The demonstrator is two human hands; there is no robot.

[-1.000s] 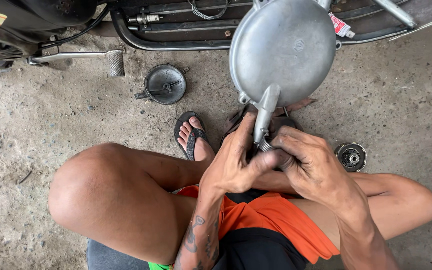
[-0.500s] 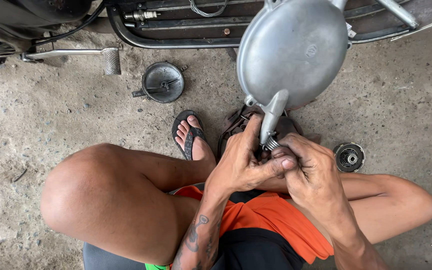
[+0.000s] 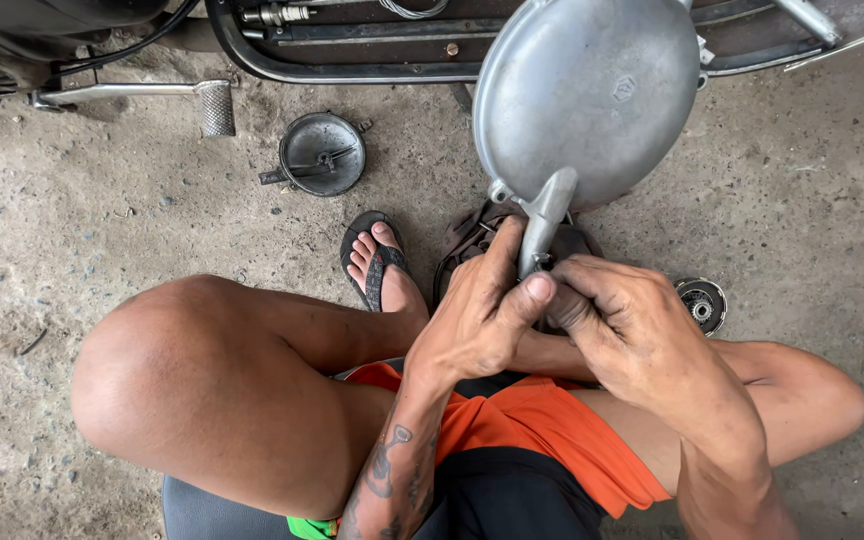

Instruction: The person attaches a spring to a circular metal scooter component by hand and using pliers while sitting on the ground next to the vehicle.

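Observation:
A large round grey metal engine cover (image 3: pixel 592 100) with a short tubular neck (image 3: pixel 544 220) stands tilted in front of me. My left hand (image 3: pixel 477 315) wraps the lower end of that neck, thumb pressed toward the other hand. My right hand (image 3: pixel 632 320) is closed around a small part at the bottom of the neck; the part itself is hidden by the fingers. Both hands touch each other above my knees. My orange and black shorts (image 3: pixel 522 440) show below them.
A black round lid-like part (image 3: pixel 322 153) lies on the concrete at upper left. A small round bearing-like part (image 3: pixel 701 303) lies right of my hands. A scooter's underside (image 3: pixel 372 30) and kick lever (image 3: pixel 214 105) run along the top. My sandalled foot (image 3: pixel 377 265) rests ahead.
The cover and both hands have shifted slightly right in the view. The right hand's fingers have curled tighter around the neck's lower end.

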